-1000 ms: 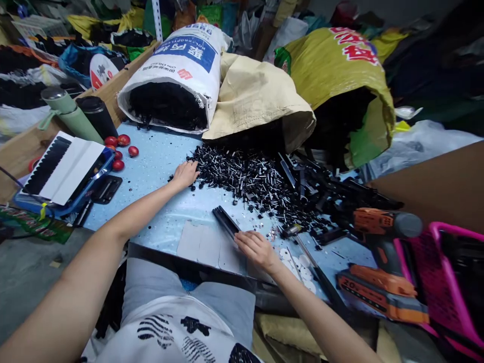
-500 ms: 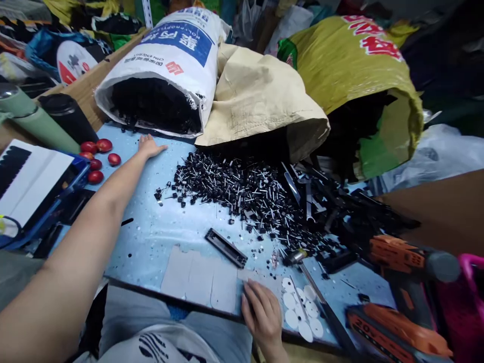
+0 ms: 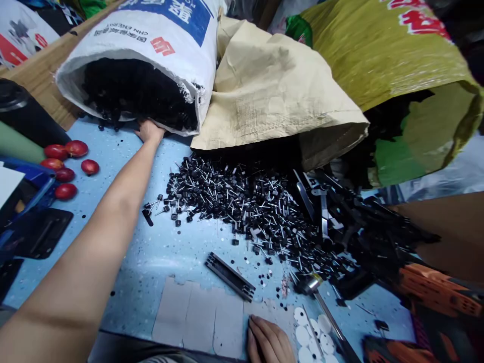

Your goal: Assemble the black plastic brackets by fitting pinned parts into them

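Note:
My left hand (image 3: 150,131) reaches far forward to the mouth of a white woven sack (image 3: 151,55) full of small black parts; its fingers are inside the opening and hidden. My right hand (image 3: 269,342) rests at the near edge of the blue table (image 3: 170,252), fingers curled together on a grey cardboard sheet (image 3: 204,317). A black slotted strip (image 3: 230,276) lies just beyond that hand. A wide heap of black pegs with metal pins (image 3: 245,201) covers the table's middle.
A tan sack (image 3: 272,91) and a yellow-green sack (image 3: 397,65) lie open at the back. Red fruits (image 3: 65,164) and a blue tray (image 3: 22,191) sit left. White discs (image 3: 313,333), a screwdriver (image 3: 321,302) and an orange drill (image 3: 434,292) are right.
My left hand moved from the peg heap's edge forward and left into the white sack's mouth. My right hand drew back off the black strip to the table's near edge. The view leaned forward.

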The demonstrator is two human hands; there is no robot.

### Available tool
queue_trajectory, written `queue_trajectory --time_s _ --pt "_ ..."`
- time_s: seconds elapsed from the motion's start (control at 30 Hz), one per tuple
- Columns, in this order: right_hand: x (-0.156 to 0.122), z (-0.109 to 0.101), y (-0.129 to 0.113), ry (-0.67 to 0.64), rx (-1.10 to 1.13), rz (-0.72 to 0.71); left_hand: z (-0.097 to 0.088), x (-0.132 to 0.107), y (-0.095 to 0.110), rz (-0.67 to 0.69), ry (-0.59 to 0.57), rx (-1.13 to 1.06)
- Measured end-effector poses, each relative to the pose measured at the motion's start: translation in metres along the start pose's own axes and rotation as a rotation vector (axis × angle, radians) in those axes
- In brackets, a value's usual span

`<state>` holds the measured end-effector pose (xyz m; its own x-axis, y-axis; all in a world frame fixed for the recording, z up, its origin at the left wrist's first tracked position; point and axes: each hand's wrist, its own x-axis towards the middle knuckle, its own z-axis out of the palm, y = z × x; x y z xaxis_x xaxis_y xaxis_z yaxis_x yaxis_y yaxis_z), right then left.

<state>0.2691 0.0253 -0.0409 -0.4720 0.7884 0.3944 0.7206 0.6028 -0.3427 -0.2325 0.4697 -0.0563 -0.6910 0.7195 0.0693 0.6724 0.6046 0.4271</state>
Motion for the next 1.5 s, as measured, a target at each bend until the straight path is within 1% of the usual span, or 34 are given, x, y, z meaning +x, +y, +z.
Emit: queue_trajectory --time_s 0.07,0.17,0.23,0.33,0.43,0.5,0.57,0.63,0.7,0.77,0.83,0.87,0.93,1.0,1.07,1.13,1.17,1.23,1.3,1.37,1.43,1.5 --pt "0.002 -0.001 -0.002 0.013 0.004 -0.004 -0.009 -0.005 -0.006 0.056 -0.064 0.033" --pt "0.003 -0.002 -0.007 0.052 -0.012 0.002 -0.028 -0.021 -0.019 0.221 -0.144 0.076" --pt "0.004 -0.002 -0.011 0.100 -0.025 -0.003 -0.043 -0.038 -0.030 0.342 -0.181 0.120" --pt "0.005 -0.002 -0.017 0.170 -0.049 -0.005 -0.061 -0.072 -0.049 0.513 -0.250 0.183" --pt "0.003 0.000 -0.020 0.209 -0.067 -0.001 -0.074 -0.117 -0.071 0.616 -0.312 0.202" --pt "-0.001 0.002 -0.020 0.226 -0.070 -0.007 -0.081 -0.148 -0.086 0.635 -0.323 0.216" --pt "-0.006 0.003 -0.020 0.225 -0.060 -0.016 -0.088 -0.177 -0.098 0.610 -0.298 0.224" --pt "-0.007 0.002 -0.020 0.193 -0.033 -0.028 -0.095 -0.201 -0.107 0.576 -0.258 0.223" --pt "-0.003 -0.001 -0.022 0.153 -0.003 -0.033 -0.103 -0.220 -0.113 0.550 -0.223 0.216" --pt "0.009 -0.003 -0.027 0.121 0.008 -0.025 -0.111 -0.236 -0.117 0.534 -0.198 0.211" --pt "0.031 -0.002 -0.033 0.081 -0.015 -0.003 -0.118 -0.251 -0.123 0.512 -0.161 0.210" --pt "0.043 0.000 -0.036 0.046 -0.042 0.010 -0.122 -0.258 -0.127 0.494 -0.145 0.206" --pt "0.071 0.006 -0.041 -0.064 -0.112 0.033 -0.127 -0.270 -0.135 0.451 -0.129 0.185" --pt "0.095 0.014 -0.044 -0.216 -0.165 0.056 -0.131 -0.279 -0.143 0.418 -0.136 0.160" --pt "0.114 0.021 -0.046 -0.356 -0.169 0.082 -0.133 -0.282 -0.148 0.398 -0.140 0.143" --pt "0.125 0.025 -0.048 -0.411 -0.093 0.123 -0.134 -0.279 -0.149 0.361 -0.125 0.131" --pt "0.128 0.025 -0.049 -0.404 -0.019 0.157 -0.134 -0.275 -0.147 0.335 -0.114 0.123" --pt "0.131 0.023 -0.052 -0.382 0.211 0.250 -0.134 -0.264 -0.139 0.281 -0.100 0.107" --pt "0.129 0.019 -0.056 -0.389 0.510 0.368 -0.133 -0.250 -0.129 0.231 -0.111 0.096" --pt "0.127 0.017 -0.059 -0.385 0.800 0.471 -0.131 -0.239 -0.118 0.186 -0.147 0.095" --pt "0.124 0.016 -0.060 -0.340 1.021 0.550 -0.128 -0.233 -0.110 0.154 -0.181 0.098" --pt "0.122 0.017 -0.059 -0.273 1.160 0.592 -0.126 -0.232 -0.105 0.148 -0.189 0.095"
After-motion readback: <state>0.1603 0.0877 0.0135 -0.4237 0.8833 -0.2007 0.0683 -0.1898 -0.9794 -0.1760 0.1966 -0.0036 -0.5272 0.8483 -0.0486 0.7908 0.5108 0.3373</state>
